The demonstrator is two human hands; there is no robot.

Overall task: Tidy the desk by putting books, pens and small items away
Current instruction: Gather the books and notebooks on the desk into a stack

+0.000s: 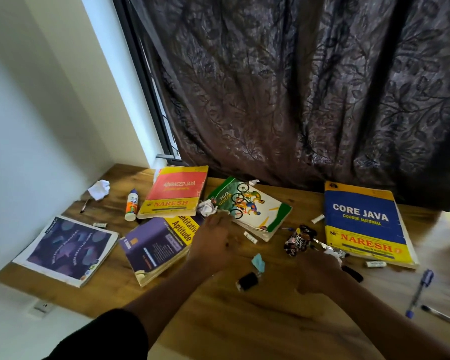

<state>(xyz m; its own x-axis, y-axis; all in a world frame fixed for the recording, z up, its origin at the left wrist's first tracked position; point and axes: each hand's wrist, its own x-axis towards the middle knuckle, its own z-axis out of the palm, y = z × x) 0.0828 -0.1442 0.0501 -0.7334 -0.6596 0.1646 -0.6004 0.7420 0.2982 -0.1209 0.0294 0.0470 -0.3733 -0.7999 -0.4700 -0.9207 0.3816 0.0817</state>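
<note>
**Both hands out over the scattered tabletop**

My left hand (213,240) reaches toward a crumpled paper ball (207,207). Motion blur hides the fingers, so I cannot tell how far that grip is open or whether it touches the paper. My right hand (320,271) lies near a shiny wrapper (298,240) and seems to have crumpled foil at its fingertips, but blur leaves its grip unclear too.

Between the hands lie a blue paper scrap (258,262) and a small black item (247,281). Far of the left hand are a cycling book (255,206) and a red Java book (177,190), with a glue bottle (132,205) to its left. A purple book (153,245) sits left of the hand, and a notebook (68,249) further left. A blue Java book (364,222) lies right, with a blue pen (419,292) nearer on the wooden tabletop (244,320).
</note>
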